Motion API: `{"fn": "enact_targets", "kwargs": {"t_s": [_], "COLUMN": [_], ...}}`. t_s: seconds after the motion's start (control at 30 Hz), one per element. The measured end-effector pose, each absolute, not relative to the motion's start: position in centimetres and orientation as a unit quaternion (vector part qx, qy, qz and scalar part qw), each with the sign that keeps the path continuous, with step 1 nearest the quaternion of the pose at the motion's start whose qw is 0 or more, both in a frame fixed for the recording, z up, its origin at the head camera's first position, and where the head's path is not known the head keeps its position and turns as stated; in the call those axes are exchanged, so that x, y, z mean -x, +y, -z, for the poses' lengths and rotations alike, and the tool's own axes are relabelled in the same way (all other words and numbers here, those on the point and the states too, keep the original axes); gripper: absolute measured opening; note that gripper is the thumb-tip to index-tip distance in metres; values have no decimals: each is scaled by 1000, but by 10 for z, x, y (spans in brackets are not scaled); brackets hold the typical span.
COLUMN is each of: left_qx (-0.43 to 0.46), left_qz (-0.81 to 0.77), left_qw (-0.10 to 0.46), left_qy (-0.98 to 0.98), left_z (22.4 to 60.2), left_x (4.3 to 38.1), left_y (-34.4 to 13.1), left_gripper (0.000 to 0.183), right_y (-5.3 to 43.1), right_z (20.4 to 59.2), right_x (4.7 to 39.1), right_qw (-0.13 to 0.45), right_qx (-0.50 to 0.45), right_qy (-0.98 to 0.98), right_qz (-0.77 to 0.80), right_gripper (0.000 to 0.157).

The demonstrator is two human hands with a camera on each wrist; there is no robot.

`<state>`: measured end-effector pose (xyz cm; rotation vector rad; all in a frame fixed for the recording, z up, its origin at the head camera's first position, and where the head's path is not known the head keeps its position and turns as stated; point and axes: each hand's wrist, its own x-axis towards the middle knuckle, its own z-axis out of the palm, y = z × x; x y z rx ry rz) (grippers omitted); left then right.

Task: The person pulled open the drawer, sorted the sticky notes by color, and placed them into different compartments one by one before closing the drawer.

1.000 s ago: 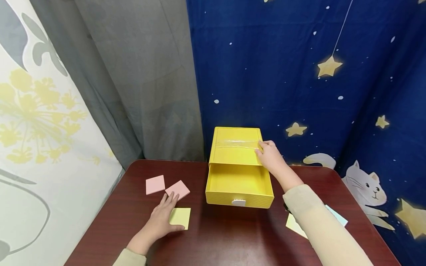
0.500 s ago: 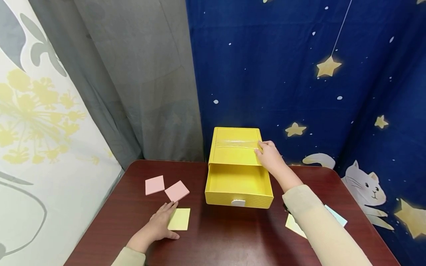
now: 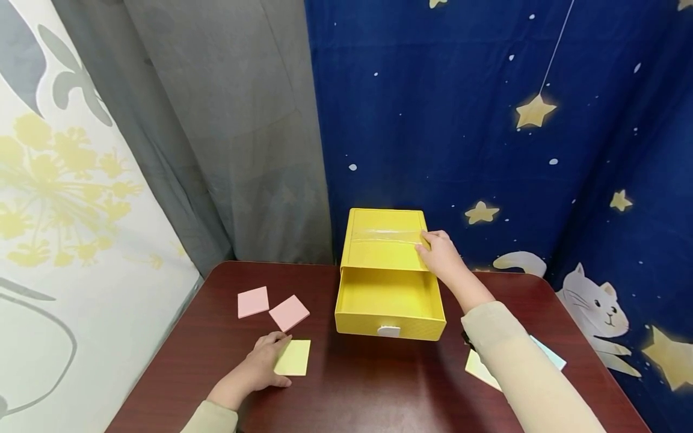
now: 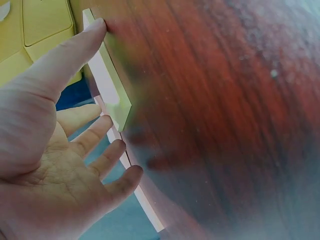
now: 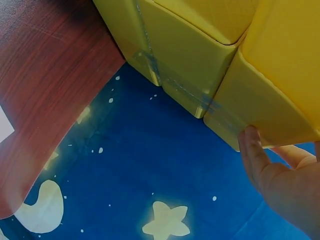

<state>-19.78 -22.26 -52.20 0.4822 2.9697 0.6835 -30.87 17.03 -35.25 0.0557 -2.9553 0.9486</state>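
Head view sets the box (image 3: 385, 255) at the far part of the surface (image 3: 368, 385), its drawer (image 3: 357, 323) standing out at the front. The right hand (image 3: 441, 255) grips the box's upper right edge; the right wrist view shows a finger laid on the box's side and others at the edge.

The yellow pad (image 3: 296, 361) lies flat to the left of the box and nearer the person. At its outer side is the left hand (image 3: 257, 367), fingers spread loosely and thumb apart from them. The left wrist view has the thumb tip at the pad's edge; whether it touches, I cannot tell.

Farther left of the box lie one pink pad (image 3: 289, 313) and another pink pad (image 3: 252, 302). To the right of the box, a pale pad (image 3: 480, 370) and a blue pad (image 3: 549, 353) are partly hidden by the sleeve (image 3: 536, 373).

The step in hand seems to be reaching for the yellow pad while the box is steadied. The next move would call for bringing thumb and fingers together on the pad's edges, then lifting without dragging it.
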Motion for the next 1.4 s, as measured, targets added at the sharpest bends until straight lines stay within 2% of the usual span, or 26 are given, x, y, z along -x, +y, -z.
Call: {"fn": "enact_targets", "kwargs": {"t_s": [0.5, 0.87, 1.13, 1.4], "left_qx": [-147, -153, -140, -119], "left_qz": [-203, -161, -136, -140], "left_qw": [28, -33, -80, -98], "left_qy": [968, 974, 977, 978], "left_z": [517, 520, 526, 524], "left_x": [202, 207, 210, 209], "left_y": [-219, -219, -218, -215], "left_gripper": [80, 71, 78, 82], "right_y": [169, 169, 168, 168], "right_z": [353, 353, 353, 353], "right_x": [307, 307, 307, 306], "right_qw": [17, 21, 23, 26], "right_qx": [-12, -13, -15, -20], "right_qy": [-952, -952, -952, -952], "right_qz": [-306, -306, -304, -304], "right_gripper": [54, 54, 54, 54]}}
